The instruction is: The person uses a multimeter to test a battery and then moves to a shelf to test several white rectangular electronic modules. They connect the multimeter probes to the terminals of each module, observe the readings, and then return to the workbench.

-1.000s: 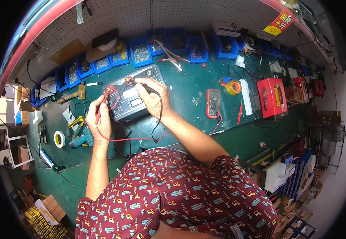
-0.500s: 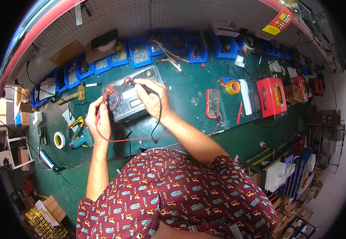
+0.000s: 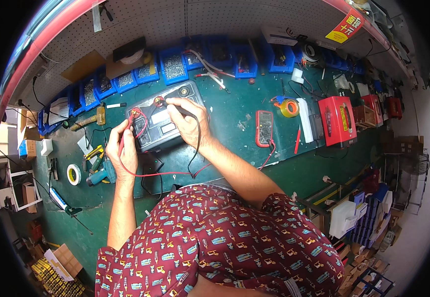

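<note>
A dark grey battery case (image 3: 168,137) lies on the green bench in front of me, tilted a little in the view. My left hand (image 3: 122,148) pinches a red test probe (image 3: 122,140) at the case's left side; its tip is by a terminal with a red wire (image 3: 144,123). Closed on a black test probe (image 3: 185,113), my right hand (image 3: 193,123) rests over the case's right part, the tip close to a second terminal (image 3: 159,101). From both probes leads run toward a red multimeter (image 3: 264,129) to the right. Its reading is too small to make out.
Blue bins (image 3: 174,67) of small hardware line the bench's back. At left lie a mallet (image 3: 98,117), a teal power drill (image 3: 98,177), pliers (image 3: 53,168) and a tape roll (image 3: 73,174). Yellow tape (image 3: 289,108), a red pen (image 3: 297,141) and a red box (image 3: 337,121) are at right.
</note>
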A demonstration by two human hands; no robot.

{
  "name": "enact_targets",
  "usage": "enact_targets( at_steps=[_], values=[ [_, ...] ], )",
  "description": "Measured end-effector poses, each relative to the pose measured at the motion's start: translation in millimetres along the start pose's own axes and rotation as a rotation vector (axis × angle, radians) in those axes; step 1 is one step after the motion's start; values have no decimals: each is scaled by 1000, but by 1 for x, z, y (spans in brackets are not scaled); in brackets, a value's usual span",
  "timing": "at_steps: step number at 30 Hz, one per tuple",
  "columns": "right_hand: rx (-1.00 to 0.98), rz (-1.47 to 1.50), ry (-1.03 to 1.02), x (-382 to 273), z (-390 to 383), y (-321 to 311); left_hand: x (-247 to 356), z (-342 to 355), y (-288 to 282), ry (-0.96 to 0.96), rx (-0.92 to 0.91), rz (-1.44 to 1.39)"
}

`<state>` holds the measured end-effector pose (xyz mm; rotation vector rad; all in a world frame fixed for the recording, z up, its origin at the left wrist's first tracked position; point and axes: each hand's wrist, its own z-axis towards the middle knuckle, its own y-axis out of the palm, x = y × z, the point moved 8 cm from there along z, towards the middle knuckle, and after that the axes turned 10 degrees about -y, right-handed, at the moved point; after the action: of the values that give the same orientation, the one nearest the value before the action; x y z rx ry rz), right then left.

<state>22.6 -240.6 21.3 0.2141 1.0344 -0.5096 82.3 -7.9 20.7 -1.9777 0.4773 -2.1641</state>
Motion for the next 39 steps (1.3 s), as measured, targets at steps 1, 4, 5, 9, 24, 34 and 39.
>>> enact_targets(
  at_steps=[1, 4, 5, 9, 24, 34, 39],
  values=[
    [-9, 7, 21, 1, 0, 0, 0, 0, 0, 1, 1, -3],
    [7, -22, -39, 2, 0, 0, 0, 0, 0, -11, -3, 6],
    [6, -22, -37, 3, -1, 0, 0, 0, 0, -14, -2, 7],
    [-7, 6, 3, 3, -1, 1, -1, 0, 0, -20, 3, 2],
    [13, -26, -60, 0, 0, -1, 0, 0, 0, -28, -4, 3],
    [8, -15, -48, -1, 0, -1, -1, 0, 0, -19, -11, -2],
    [14, -29, -67, -2, 1, -1, -1, 0, 0, -28, -11, -9]
  ],
)
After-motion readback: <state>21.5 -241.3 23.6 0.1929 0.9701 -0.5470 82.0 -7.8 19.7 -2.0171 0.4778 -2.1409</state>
